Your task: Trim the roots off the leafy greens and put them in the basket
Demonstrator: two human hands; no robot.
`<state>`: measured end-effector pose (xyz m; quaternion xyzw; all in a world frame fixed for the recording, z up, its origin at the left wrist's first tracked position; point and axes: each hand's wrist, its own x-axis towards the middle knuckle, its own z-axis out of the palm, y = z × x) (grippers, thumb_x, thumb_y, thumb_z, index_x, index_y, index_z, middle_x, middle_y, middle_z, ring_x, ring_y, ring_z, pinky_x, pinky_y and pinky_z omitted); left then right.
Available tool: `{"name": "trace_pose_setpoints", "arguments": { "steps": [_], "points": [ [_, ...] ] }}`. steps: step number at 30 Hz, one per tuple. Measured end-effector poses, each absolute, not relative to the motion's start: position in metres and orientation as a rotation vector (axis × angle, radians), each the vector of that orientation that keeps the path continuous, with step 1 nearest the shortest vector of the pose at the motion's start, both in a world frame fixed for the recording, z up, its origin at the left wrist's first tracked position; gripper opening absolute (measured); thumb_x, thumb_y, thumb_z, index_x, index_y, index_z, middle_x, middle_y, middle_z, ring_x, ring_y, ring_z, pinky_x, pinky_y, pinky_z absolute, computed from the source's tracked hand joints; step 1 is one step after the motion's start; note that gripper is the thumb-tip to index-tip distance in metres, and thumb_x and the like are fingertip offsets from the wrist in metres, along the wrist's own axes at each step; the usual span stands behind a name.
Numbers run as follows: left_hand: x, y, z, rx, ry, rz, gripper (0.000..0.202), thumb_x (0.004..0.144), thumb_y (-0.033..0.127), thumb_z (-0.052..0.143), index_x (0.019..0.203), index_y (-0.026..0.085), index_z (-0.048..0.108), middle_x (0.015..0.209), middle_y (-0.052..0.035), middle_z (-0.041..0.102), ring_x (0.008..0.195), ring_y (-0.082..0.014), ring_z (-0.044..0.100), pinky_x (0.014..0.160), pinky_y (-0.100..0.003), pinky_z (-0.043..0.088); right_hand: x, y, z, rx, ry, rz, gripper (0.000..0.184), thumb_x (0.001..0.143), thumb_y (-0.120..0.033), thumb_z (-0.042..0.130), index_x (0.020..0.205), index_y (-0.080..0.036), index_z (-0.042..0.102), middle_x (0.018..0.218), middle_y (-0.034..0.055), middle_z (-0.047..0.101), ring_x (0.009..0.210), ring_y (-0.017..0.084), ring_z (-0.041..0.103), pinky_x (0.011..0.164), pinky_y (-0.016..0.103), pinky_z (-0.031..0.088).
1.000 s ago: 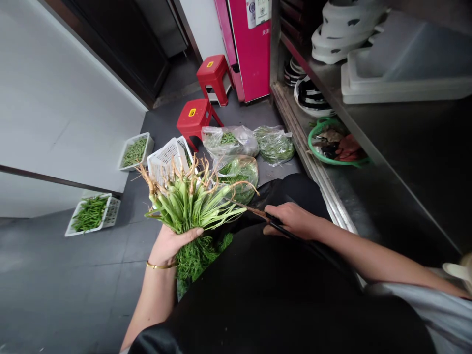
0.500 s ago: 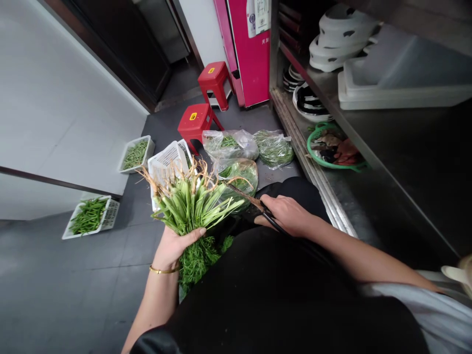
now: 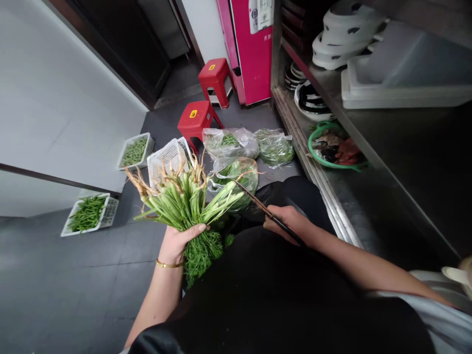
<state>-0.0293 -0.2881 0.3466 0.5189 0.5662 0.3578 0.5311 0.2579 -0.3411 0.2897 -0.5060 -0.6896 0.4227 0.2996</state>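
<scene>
**Greens in one hand, blade in the other, on a kitchen floor**

A person seated low beside a steel shelf [image 3: 405, 162] holds a bundle of greens [image 3: 184, 201] in the left hand [image 3: 182, 241], whose grip is closed round the middle of the stems, thumb laid across the front. The pale, stringy roots fan upward and away from the body, while the feathery leaf ends hang below the fist against a black-clad lap [image 3: 276, 290]. A thin gold bracelet [image 3: 169, 264] circles the left wrist.

The right hand [image 3: 291, 223] has its grip wrapped tight on the handle of a long blade [image 3: 258, 202], dark and rust-flecked, whose tip angles up and left to reach the outer stems of the bundle. Whether the tool has one blade or two cannot be told.

On the grey floor [image 3: 55, 295] just beyond the bundle stands a white slatted basket [image 3: 167, 157], tipped on its side. Near it lie three clear plastic bags of greens [image 3: 230, 140]. Farther left, along the wall, two white baskets of green stems [image 3: 88, 214] sit well apart. Two red stools [image 3: 195, 118] stand before a pink cabinet [image 3: 254, 44]. The shelf's lower level carries a green basket [image 3: 334, 147] and stacked bowls [image 3: 311, 98]; white trays [image 3: 401, 78] rest on the level above.
</scene>
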Motion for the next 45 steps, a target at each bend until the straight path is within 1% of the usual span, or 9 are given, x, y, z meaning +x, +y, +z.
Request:
{"name": "trace_pose_setpoints", "arguments": {
  "steps": [7,12,16,19,22,26,31,41,45],
  "points": [
    [-0.034,-0.289,0.341,1.202,1.32,0.876,0.033,0.049,0.021,0.083,0.079,0.014,0.071,0.069,-0.0037,0.072,0.063,-0.0212,0.067,0.07,-0.035,0.058,0.258,-0.336,0.302,-1.343,-1.971,1.101,0.031,0.085,-0.05,0.044,0.073,-0.022,0.038,0.06,-0.0039,0.045,0.053,0.01,0.04,0.054,0.024,0.029],
    [-0.034,-0.288,0.339,1.238,1.311,0.821,0.023,0.052,0.023,0.082,0.069,0.013,0.07,0.064,-0.0048,0.071,0.061,-0.0208,0.066,0.067,-0.033,0.058,0.257,-0.331,0.313,-1.434,-1.829,1.037,0.031,0.082,-0.049,0.048,0.068,-0.022,0.039,0.058,-0.0039,0.044,0.054,0.011,0.044,0.055,0.024,0.031],
    [-0.036,-0.286,0.338,1.244,1.322,0.823,0.021,0.055,0.026,0.08,0.068,0.013,0.07,0.062,-0.0049,0.07,0.06,-0.0208,0.066,0.067,-0.034,0.058,0.262,-0.341,0.316,-1.512,-1.422,1.373,0.02,0.083,-0.039,0.04,0.074,-0.022,0.045,0.054,-0.0054,0.043,0.047,0.011,0.044,0.048,0.023,0.035],
    [-0.035,-0.284,0.336,1.294,1.381,0.852,0.023,0.054,0.028,0.081,0.066,0.013,0.068,0.061,-0.0042,0.069,0.062,-0.0225,0.067,0.07,-0.037,0.059,0.264,-0.349,0.321,-1.35,-1.538,1.589,0.02,0.082,-0.039,0.04,0.077,-0.021,0.047,0.055,-0.0057,0.045,0.045,0.009,0.044,0.045,0.022,0.033],
    [-0.032,-0.284,0.333,1.375,1.441,0.901,0.029,0.054,0.03,0.082,0.073,0.013,0.069,0.073,-0.0061,0.072,0.081,-0.0275,0.069,0.083,-0.042,0.056,0.26,-0.346,0.329,-1.178,-1.818,1.572,0.029,0.085,-0.046,0.04,0.072,-0.02,0.043,0.057,-0.0046,0.048,0.049,0.009,0.046,0.047,0.021,0.033],
    [-0.032,-0.288,0.329,1.548,1.485,0.905,0.05,0.056,0.031,0.082,0.101,0.014,0.067,0.107,-0.0103,0.07,0.106,-0.0303,0.062,0.101,-0.046,0.045,0.254,-0.332,0.339,-1.256,-1.958,1.513,0.037,0.09,-0.051,0.033,0.069,-0.021,0.039,0.057,-0.0038,0.049,0.052,0.01,0.049,0.051,0.022,0.034],
    [-0.038,-0.292,0.324,1.633,1.48,0.827,0.061,0.06,0.033,0.08,0.115,0.016,0.062,0.12,-0.0115,0.065,0.111,-0.0298,0.06,0.105,-0.047,0.04,0.25,-0.326,0.338,-1.207,-1.964,1.467,0.037,0.091,-0.052,0.03,0.072,-0.021,0.038,0.06,-0.0029,0.052,0.054,0.011,0.051,0.053,0.023,0.035],
    [-0.033,-0.291,0.323,1.594,1.507,0.87,0.056,0.057,0.032,0.08,0.108,0.015,0.064,0.112,-0.0101,0.068,0.109,-0.0295,0.061,0.104,-0.045,0.042,0.244,-0.327,0.333,-1.397,-1.648,1.563,0.034,0.088,-0.048,0.036,0.071,-0.02,0.044,0.051,-0.006,0.044,0.043,0.009,0.047,0.045,0.022,0.033],
    [-0.031,-0.288,0.328,1.379,1.432,0.854,0.039,0.055,0.029,0.081,0.089,0.015,0.067,0.082,-0.0063,0.073,0.079,-0.0267,0.069,0.083,-0.043,0.057,0.25,-0.333,0.333,-1.324,-1.715,1.497,0.031,0.091,-0.046,0.033,0.076,-0.021,0.043,0.057,-0.0046,0.048,0.048,0.011,0.052,0.05,0.023,0.036]
  ]
}}
